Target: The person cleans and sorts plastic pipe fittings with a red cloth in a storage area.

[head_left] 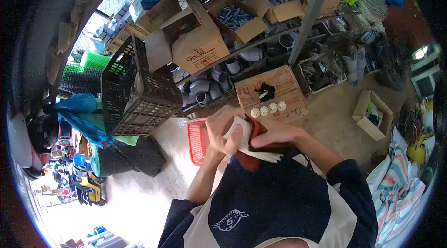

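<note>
My left hand (222,131) is closed around a cream-white piece (243,141), thumb across its front. My right hand (278,135) grips a reddish-brown piece with dark edges (257,129), pressed against the cream one. Pale finger-like tips (272,156) stick out below the right hand; the exact kind of these pieces is not clear. Just beyond the hands, a closed cardboard box (291,85) carries several round, ribbed cream plastic caps (264,110) in a row and a crumpled black item (266,92).
A red plastic basket (196,143) stands on the floor by my left forearm. To the left is a black crate (153,89). Shelves behind hold grey pipe fittings (214,85) and open cartons (200,47). A small open box (372,115) and striped sacks (400,192) lie right.
</note>
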Tool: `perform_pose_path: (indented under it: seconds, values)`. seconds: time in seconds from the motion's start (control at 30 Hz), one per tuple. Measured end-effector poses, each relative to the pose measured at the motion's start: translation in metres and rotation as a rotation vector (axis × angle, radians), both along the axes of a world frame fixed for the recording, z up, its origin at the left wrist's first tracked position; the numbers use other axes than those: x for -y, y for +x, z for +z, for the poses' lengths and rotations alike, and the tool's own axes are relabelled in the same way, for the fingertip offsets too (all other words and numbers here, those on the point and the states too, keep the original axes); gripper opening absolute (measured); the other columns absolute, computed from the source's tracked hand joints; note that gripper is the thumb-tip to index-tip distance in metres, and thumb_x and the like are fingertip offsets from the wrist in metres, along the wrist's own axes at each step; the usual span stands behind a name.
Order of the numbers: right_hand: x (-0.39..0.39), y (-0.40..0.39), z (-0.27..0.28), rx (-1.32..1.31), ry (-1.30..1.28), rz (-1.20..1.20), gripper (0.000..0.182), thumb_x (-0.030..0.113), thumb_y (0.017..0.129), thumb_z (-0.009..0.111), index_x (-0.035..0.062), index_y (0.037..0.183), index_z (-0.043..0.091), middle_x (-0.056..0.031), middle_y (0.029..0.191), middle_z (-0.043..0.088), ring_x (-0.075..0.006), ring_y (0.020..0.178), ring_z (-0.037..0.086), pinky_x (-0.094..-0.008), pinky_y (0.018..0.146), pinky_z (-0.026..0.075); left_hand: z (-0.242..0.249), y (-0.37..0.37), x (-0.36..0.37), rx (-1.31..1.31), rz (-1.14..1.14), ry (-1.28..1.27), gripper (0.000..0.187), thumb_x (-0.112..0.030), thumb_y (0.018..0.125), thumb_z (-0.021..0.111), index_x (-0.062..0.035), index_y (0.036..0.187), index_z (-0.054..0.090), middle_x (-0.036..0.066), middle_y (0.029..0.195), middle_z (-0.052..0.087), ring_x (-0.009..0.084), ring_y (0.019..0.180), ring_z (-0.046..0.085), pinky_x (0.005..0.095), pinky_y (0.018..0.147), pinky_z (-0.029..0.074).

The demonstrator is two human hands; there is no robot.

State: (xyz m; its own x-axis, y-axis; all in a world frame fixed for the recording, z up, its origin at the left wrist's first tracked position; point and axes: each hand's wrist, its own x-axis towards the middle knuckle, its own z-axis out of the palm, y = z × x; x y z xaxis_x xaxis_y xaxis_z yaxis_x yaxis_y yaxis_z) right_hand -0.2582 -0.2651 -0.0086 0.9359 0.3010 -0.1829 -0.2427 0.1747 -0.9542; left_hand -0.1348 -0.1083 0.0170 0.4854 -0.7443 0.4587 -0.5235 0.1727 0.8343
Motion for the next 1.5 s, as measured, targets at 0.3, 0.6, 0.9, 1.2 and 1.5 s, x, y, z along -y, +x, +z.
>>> perform_pose_path:
  seconds: [0.3, 0.6, 0.9, 1.2, 1.5]
  values:
    - [-0.024, -0.032, -0.032, -0.467, 0.971, -0.271, 0.039, 0.029, 0.101, 0.054, 0.0027, 0.130, 0.053, -0.0115, 0.118, 0.064, -0.0173, 0.108, 0.064, -0.0312, 0.099, 0.051, -0.030, 0.015, 0.012, -0.036, -0.253, -0.126, 0.045, -0.037, 0.089, 0.048, 0.0050, 0.085, 0.063, 0.016, 0.078, 0.064, 0.0278, 0.067, 0.063, 0.0356, 0.061, 0.049]
    - [-0.047, -0.016, -0.022, 0.102, 0.023, -0.445, 0.072, 0.020, 0.072, 0.085, -0.0026, 0.129, 0.048, -0.0092, 0.109, 0.064, -0.0164, 0.101, 0.059, -0.0324, 0.091, 0.048, -0.024, 0.000, -0.012, -0.023, 0.173, 0.220, 0.035, -0.029, 0.090, 0.050, 0.0041, 0.089, 0.063, 0.016, 0.079, 0.064, 0.0299, 0.071, 0.063, 0.0356, 0.067, 0.048]
    - [-0.033, -0.021, -0.032, -0.068, 0.725, -0.162, 0.053, 0.036, 0.089, 0.068, -0.0002, 0.125, 0.054, -0.0100, 0.113, 0.064, -0.0156, 0.099, 0.063, -0.0281, 0.087, 0.051, -0.010, -0.007, -0.005, -0.001, -0.152, -0.053, 0.043, -0.037, 0.089, 0.050, 0.0035, 0.088, 0.064, 0.016, 0.079, 0.064, 0.0302, 0.071, 0.065, 0.0351, 0.065, 0.051]
    - [-0.028, -0.033, -0.006, -0.316, 0.529, -0.238, 0.046, 0.035, 0.093, 0.065, 0.0028, 0.124, 0.055, -0.0083, 0.106, 0.066, -0.0127, 0.099, 0.065, -0.0267, 0.084, 0.054, -0.012, -0.015, -0.011, -0.334, 0.144, 0.230, 0.019, -0.008, 0.092, 0.049, 0.0051, 0.086, 0.061, 0.010, 0.084, 0.066, 0.0141, 0.079, 0.061, 0.0281, 0.073, 0.048]
    - [-0.025, -0.045, -0.006, -0.205, 0.486, -0.198, 0.075, 0.023, 0.081, 0.075, 0.0059, 0.145, 0.039, -0.0105, 0.131, 0.056, -0.0186, 0.116, 0.059, -0.0277, 0.100, 0.046, -0.017, 0.003, -0.020, -0.223, 0.271, -0.094, 0.021, -0.007, 0.093, 0.046, 0.0042, 0.081, 0.058, 0.013, 0.077, 0.065, 0.0167, 0.070, 0.059, 0.0293, 0.066, 0.047]
